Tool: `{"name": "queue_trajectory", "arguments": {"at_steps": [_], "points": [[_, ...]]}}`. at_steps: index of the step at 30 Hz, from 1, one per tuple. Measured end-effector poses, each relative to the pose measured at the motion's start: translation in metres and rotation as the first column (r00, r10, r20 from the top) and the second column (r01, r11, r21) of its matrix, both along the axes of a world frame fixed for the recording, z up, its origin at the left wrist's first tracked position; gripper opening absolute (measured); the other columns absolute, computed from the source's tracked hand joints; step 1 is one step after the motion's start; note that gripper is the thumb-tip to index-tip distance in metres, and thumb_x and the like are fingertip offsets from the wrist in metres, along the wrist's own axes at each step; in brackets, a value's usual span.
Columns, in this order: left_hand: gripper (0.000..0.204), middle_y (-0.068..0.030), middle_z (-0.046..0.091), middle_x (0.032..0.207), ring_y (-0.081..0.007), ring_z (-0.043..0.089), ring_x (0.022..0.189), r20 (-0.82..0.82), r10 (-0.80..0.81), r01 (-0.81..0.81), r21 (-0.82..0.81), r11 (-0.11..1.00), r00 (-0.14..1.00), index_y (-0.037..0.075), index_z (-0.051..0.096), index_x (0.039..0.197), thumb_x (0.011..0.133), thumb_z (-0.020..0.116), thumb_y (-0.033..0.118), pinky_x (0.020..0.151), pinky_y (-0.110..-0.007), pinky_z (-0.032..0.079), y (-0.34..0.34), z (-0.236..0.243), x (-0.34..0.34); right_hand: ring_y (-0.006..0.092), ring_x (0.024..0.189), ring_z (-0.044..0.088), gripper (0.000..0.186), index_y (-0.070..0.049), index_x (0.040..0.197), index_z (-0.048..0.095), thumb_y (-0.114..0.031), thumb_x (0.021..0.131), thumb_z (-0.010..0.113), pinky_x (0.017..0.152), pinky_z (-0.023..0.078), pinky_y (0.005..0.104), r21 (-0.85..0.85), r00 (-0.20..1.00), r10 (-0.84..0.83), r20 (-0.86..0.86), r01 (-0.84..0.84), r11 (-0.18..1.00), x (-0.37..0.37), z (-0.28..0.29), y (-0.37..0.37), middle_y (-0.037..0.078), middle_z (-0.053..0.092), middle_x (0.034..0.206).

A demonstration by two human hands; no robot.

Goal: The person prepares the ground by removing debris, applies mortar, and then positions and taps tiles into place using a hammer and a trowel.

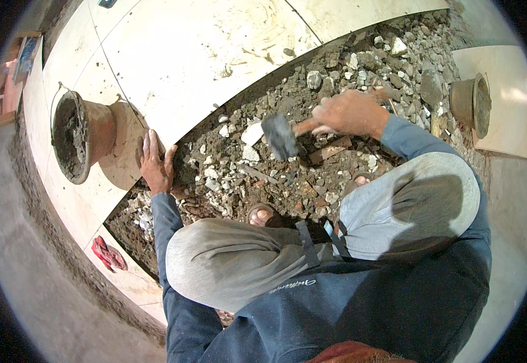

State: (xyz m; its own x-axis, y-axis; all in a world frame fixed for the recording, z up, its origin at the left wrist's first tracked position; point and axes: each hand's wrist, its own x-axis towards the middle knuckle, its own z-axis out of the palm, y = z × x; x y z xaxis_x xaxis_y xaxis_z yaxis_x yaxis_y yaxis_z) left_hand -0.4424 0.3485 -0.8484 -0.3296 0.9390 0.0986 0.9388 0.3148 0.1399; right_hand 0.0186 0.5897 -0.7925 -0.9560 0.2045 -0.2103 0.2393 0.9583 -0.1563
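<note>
My right hand point(351, 113) is closed round the wooden handle of a hammer, its dark blocky head point(280, 137) hanging over the rubble. Hand and hammer are slightly blurred. My left hand point(156, 163) rests with fingers spread on the edge of a pale floor tile point(179, 66), palm down by the tile's corner. Just left of that hand stands a bucket point(94, 133) with grey mortar in it and a thin wire handle. Broken stones and dark soil point(233, 175) fill the strip between the laid tiles and my feet.
A second bucket point(462, 101) stands on a loose tile point(499, 66) at the far right. A crumpled red cloth point(108, 254) lies on a tile at the lower left. My sandalled feet point(262, 215) are on the rubble, which drops below the tile edge.
</note>
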Motion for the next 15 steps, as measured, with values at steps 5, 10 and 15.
{"name": "queue_trajectory", "arguments": {"at_steps": [5,10,15], "points": [[0.072,-0.0088,0.046,0.148,-0.0314,0.037,0.140,-0.009,-0.002,0.002,-0.015,1.000,1.000,0.013,0.044,0.146,0.087,0.067,0.047,0.116,-0.044,0.029,-0.001,-0.003,-0.003,0.0285,0.072,0.070,0.033,-0.020,0.106,0.060,-0.048,0.099,0.045,0.056,0.057,0.0397,0.010,0.868,-0.436,0.237,0.447,0.895,0.003,0.014,0.022,0.011,0.067,0.086],[0.071,-0.0081,0.046,0.148,-0.0311,0.037,0.140,0.014,-0.014,0.013,0.023,1.000,1.000,0.013,0.044,0.146,0.088,0.066,0.047,0.115,-0.044,0.029,-0.002,-0.007,-0.005,0.0300,0.067,0.068,0.045,-0.039,0.143,0.041,-0.050,0.100,0.041,0.056,0.058,0.0416,0.013,0.914,-0.372,0.162,0.375,0.927,0.012,0.005,-0.003,0.012,0.061,0.091],[0.070,-0.0095,0.046,0.149,-0.0316,0.037,0.140,0.046,0.019,-0.019,0.011,1.000,0.999,0.013,0.044,0.146,0.089,0.066,0.046,0.115,-0.044,0.029,-0.003,-0.006,-0.003,0.0216,0.059,0.065,0.036,-0.031,0.125,0.056,-0.052,0.098,0.045,0.048,0.055,0.0338,0.029,0.996,0.049,-0.071,-0.047,0.998,0.017,-0.015,0.000,0.006,0.061,0.075]]}}
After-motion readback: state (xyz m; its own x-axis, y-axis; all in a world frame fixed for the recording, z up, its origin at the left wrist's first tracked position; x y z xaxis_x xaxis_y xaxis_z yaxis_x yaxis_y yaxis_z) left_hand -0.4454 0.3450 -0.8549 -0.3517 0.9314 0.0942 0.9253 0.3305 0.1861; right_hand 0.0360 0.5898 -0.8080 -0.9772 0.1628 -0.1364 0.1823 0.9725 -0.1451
